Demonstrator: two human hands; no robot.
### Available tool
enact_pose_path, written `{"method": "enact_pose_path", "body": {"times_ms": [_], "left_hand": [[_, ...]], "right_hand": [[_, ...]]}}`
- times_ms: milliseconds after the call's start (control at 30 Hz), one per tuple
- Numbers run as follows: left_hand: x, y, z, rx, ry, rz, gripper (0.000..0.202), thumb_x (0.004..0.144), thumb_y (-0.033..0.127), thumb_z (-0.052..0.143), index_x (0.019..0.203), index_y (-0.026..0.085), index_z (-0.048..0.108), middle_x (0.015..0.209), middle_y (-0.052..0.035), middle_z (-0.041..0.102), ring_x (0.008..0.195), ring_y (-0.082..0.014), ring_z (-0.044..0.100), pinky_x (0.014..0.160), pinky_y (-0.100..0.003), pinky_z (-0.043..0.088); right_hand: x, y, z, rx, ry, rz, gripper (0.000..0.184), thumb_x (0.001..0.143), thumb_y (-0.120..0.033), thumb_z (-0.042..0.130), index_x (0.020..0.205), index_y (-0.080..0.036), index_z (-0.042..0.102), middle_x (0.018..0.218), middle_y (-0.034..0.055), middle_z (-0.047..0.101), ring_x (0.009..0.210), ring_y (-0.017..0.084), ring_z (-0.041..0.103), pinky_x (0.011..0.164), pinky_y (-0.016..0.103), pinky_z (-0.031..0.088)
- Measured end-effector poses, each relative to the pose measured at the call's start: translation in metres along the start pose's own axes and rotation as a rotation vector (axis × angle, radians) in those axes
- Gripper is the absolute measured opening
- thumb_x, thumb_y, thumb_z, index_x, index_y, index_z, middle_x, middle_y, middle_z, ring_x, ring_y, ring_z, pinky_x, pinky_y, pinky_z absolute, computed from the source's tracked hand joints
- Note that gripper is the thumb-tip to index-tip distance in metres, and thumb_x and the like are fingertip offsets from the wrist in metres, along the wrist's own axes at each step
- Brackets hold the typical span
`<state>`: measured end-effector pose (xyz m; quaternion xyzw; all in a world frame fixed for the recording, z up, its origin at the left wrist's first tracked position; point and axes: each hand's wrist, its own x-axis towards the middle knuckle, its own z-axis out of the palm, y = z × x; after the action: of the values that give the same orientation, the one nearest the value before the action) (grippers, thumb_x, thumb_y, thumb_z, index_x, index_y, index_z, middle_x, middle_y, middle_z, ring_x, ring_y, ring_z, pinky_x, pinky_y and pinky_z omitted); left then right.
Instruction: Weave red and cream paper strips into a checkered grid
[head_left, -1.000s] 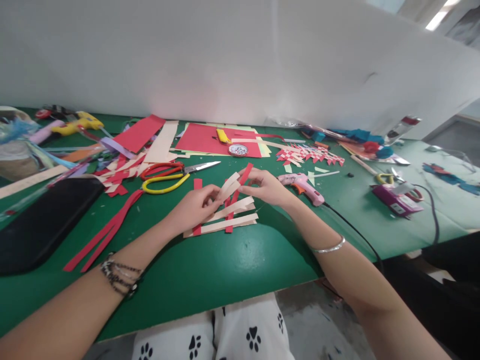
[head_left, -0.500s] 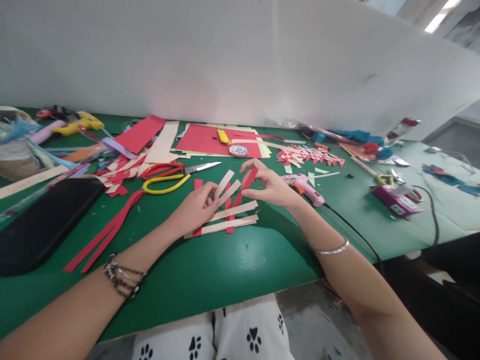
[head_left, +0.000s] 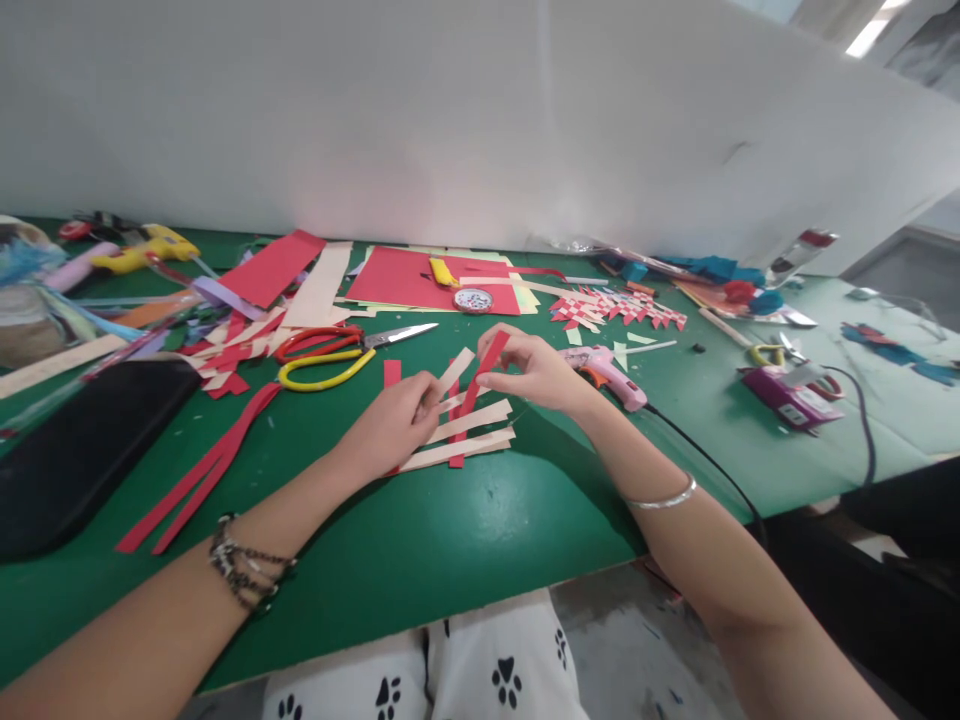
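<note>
A loose weave of cream paper strips [head_left: 472,418] and red strips lies on the green table [head_left: 465,530] in front of me. My left hand [head_left: 394,425] is closed, pinching the left ends of the cream strips and pressing them down. My right hand [head_left: 529,370] pinches a red paper strip [head_left: 480,375] near its top end and holds it slanted across the cream ones.
Red-and-yellow scissors [head_left: 330,355] lie just behind the weave. A pink glue gun [head_left: 607,372] with a black cable lies right of my right hand. Long red strips [head_left: 202,470], a black case [head_left: 75,440], a finished woven mat [head_left: 622,308] and red paper sheets [head_left: 420,278] surround the spot.
My right hand opened around the red strip, then closed on it again and drew it slightly down. My left hand stayed on the cream strips.
</note>
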<state>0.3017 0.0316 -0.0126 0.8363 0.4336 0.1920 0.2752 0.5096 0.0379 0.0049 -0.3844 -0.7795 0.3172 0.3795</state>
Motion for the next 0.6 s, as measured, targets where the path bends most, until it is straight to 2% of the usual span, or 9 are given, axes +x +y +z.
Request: {"method": "enact_pose_path", "body": {"times_ms": [133, 267, 400, 467, 600], "left_hand": [[-0.002, -0.003, -0.002, -0.037, -0.026, 0.015, 0.012, 0.082, 0.028, 0.041, 0.074, 0.02, 0.04, 0.063, 0.0035, 0.045, 0.053, -0.0121, 0.043, 0.051, -0.024, 0.031], [-0.004, -0.002, -0.005, -0.043, -0.027, 0.058, 0.018, 0.084, 0.033, 0.04, 0.073, 0.019, 0.043, 0.066, 0.0019, 0.05, 0.054, -0.0117, 0.045, 0.051, -0.023, 0.033], [-0.004, 0.004, -0.008, -0.042, 0.02, 0.085, 0.028, 0.087, 0.041, 0.038, 0.089, 0.019, 0.055, 0.062, 0.0026, 0.053, 0.05, -0.0108, 0.044, 0.048, -0.023, 0.032], [-0.003, 0.004, -0.008, -0.015, 0.037, 0.129, 0.032, 0.089, 0.042, 0.036, 0.091, 0.018, 0.058, 0.07, 0.0004, 0.056, 0.054, -0.0111, 0.046, 0.052, -0.023, 0.035], [-0.001, -0.004, -0.007, 0.022, 0.017, 0.206, 0.035, 0.09, 0.039, 0.034, 0.092, 0.018, 0.062, 0.087, -0.004, 0.058, 0.071, -0.0144, 0.053, 0.066, -0.026, 0.041]], "right_hand": [[0.003, 0.014, 0.012, -0.062, -0.009, 0.13, 0.013, 0.074, -0.027, 0.059, 0.075, -0.014, 0.059, 0.07, -0.0013, 0.046, 0.06, 0.009, 0.04, 0.058, 0.024, 0.034], [0.008, 0.021, 0.026, -0.111, -0.052, 0.169, 0.011, 0.075, -0.025, 0.057, 0.074, -0.013, 0.058, 0.068, -0.0025, 0.045, 0.057, 0.007, 0.037, 0.055, 0.022, 0.031], [0.01, 0.02, 0.032, -0.06, -0.085, 0.202, 0.01, 0.076, -0.019, 0.053, 0.083, -0.013, 0.058, 0.061, -0.0047, 0.044, 0.055, 0.007, 0.037, 0.053, 0.022, 0.032], [0.01, 0.02, 0.033, 0.052, -0.091, 0.228, 0.02, 0.076, -0.019, 0.053, 0.095, -0.014, 0.054, 0.064, -0.0044, 0.047, 0.056, 0.008, 0.042, 0.055, 0.022, 0.036], [0.009, 0.023, 0.034, 0.322, -0.041, 0.284, 0.045, 0.072, -0.019, 0.057, 0.113, -0.019, 0.04, 0.083, -0.0014, 0.052, 0.06, 0.008, 0.051, 0.057, 0.024, 0.044]]}}
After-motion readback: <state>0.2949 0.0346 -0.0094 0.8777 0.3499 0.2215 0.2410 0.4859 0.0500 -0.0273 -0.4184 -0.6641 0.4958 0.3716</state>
